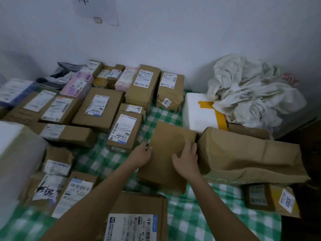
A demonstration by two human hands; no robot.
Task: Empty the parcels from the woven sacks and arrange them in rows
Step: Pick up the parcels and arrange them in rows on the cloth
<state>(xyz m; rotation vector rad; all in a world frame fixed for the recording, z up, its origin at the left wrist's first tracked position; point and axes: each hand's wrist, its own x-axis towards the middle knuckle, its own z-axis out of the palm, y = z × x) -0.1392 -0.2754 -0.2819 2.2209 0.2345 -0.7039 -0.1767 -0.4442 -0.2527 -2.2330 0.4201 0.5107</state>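
nearest the camera a labelled box point(137, 221) lies at the bottom edge, between the two forearms, on the green check cloth point(191, 214). just beyond it sits the plain box point(166, 157), label not showing, in the middle of the cloth. its long axis runs away from the camera, leaning a little to the right at the far end, roughly in line with the labelled parcels point(97, 108) already set in rows to its left. the left hand point(141, 154) holds its left edge, fingers curled over the side; the right hand point(186, 158) rests on top near the right edge, fingers fairly straight and a little apart, thumb out to the left. a hand on each side looks like a way to square or slide the box into line, probably beside the small box point(124, 131) just to its left. touching its right side lies a long crumpled parcel point(250, 155), lengthwise across the view. behind that, a white foam box point(199, 112) with yellow tape, and the emptied sacks point(251, 89) heaped in the corner, out of the way of the rows
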